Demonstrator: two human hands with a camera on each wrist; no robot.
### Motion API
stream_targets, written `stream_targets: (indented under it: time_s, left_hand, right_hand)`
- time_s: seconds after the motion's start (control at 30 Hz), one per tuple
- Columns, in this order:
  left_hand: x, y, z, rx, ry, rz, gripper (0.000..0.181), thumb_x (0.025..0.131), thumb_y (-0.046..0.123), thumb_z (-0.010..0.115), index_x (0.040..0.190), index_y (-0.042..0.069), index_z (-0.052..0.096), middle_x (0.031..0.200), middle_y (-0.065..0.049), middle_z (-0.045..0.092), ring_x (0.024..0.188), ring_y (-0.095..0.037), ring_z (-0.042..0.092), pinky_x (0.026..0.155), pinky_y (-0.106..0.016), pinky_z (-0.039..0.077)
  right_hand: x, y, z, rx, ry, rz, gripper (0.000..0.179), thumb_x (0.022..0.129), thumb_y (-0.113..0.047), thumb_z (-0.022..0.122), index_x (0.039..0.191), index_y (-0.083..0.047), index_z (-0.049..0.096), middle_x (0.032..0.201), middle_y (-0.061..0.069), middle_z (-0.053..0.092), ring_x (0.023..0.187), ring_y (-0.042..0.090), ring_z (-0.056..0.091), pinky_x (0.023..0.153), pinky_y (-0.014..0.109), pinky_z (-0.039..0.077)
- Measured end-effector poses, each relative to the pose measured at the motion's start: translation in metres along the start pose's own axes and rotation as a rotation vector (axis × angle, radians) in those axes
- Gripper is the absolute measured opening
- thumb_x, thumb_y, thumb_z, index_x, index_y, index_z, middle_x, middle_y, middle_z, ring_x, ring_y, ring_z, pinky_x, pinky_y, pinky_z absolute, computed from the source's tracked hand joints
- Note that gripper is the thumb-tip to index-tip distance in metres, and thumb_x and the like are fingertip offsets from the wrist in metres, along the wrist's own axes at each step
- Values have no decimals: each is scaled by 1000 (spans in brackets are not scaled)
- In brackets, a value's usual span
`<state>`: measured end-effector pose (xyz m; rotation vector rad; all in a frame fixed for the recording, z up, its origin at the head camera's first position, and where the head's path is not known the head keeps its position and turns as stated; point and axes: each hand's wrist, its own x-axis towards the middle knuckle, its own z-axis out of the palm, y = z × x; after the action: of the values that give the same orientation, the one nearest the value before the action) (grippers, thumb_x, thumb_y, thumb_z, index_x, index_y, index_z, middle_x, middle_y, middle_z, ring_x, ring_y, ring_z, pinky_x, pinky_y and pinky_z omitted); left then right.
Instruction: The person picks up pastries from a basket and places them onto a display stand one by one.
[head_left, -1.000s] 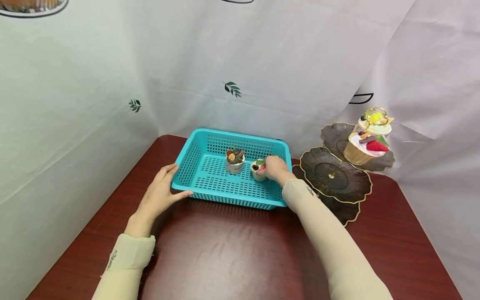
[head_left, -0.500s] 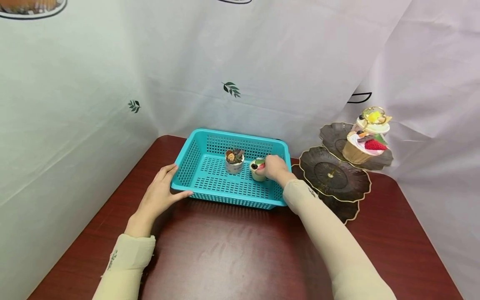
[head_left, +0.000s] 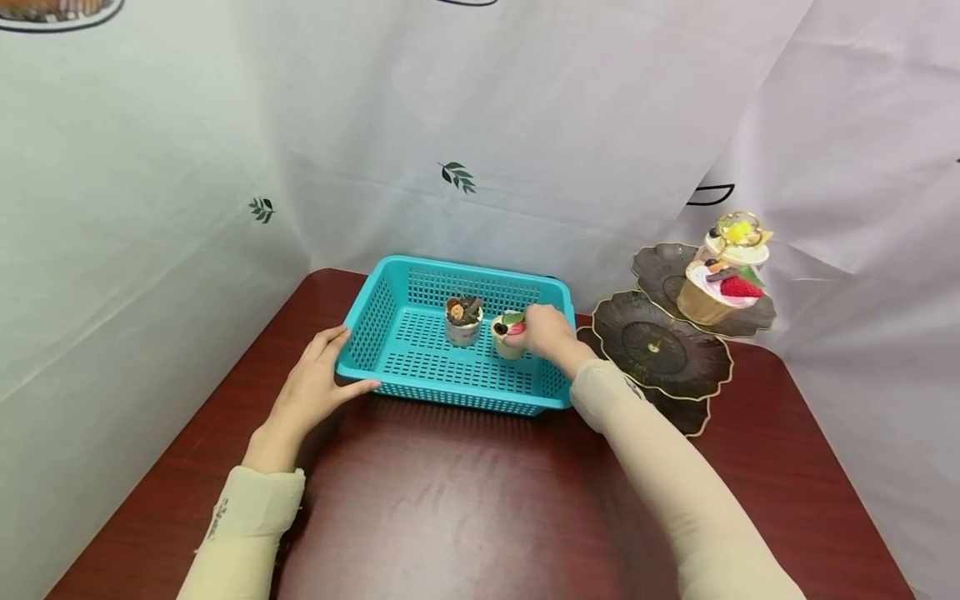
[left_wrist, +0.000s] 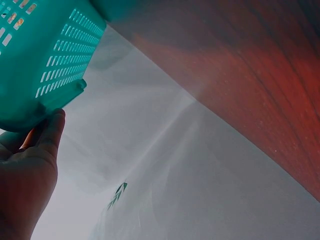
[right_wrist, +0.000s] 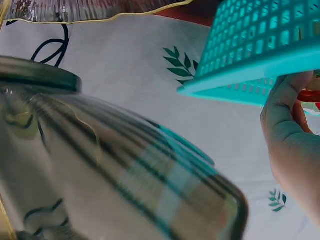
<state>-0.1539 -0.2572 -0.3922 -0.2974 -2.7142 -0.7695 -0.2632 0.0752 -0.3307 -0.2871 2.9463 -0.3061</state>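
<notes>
A turquoise plastic basket (head_left: 367,304) stands on the table. My left hand (head_left: 309,387) rests against its near left corner, thumb along the front and fingers at the left side. In the left wrist view, fingertips (left_wrist: 56,120) touch the basket's rim. My right hand (head_left: 549,333) reaches into the right part of the basket and pinches a small fruit-topped cupcake (head_left: 507,348) in a pale cup. Part of that cupcake is hidden by the fingers. Left of it stands a chocolate-topped cupcake (head_left: 462,332) in a patterned cup.
Right of the basket, a stand of dark gold-edged plates (head_left: 637,337) rises in tiers. Its upper plate bears a strawberry cupcake (head_left: 705,300) and another with yellow fruit (head_left: 753,254). A blurred translucent object (right_wrist: 125,160) fills the right wrist view's foreground. A fabric backdrop (head_left: 360,125) hangs behind.
The view has shifted slightly. The right hand and the fruit cupcake have moved very slightly left, closer to the chocolate cupcake. The left hand stays at the basket's corner.
</notes>
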Motion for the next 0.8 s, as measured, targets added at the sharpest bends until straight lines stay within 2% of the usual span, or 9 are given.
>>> stream_targets:
  time_s: [0.37, 0.8]
  left_hand:
    - [0, -1, 1, 4, 15, 11, 95, 74, 42, 81, 142, -9, 38, 146, -23, 37, 132, -39, 36, 99, -59, 45]
    - [0, -1, 1, 4, 22, 18, 94, 74, 41, 81, 142, -9, 38, 145, -23, 37, 132, -39, 37, 98, -59, 45]
  right_hand:
    - [-14, -1, -10, 82, 15, -67, 33, 84, -39, 70, 90, -6, 67, 78, 6, 66, 61, 14, 55, 50, 22, 41]
    - [-37, -3, -27, 92, 42, -127, 40, 84, -37, 70, 104, -2, 65, 87, 8, 68, 67, 15, 59, 55, 22, 45]
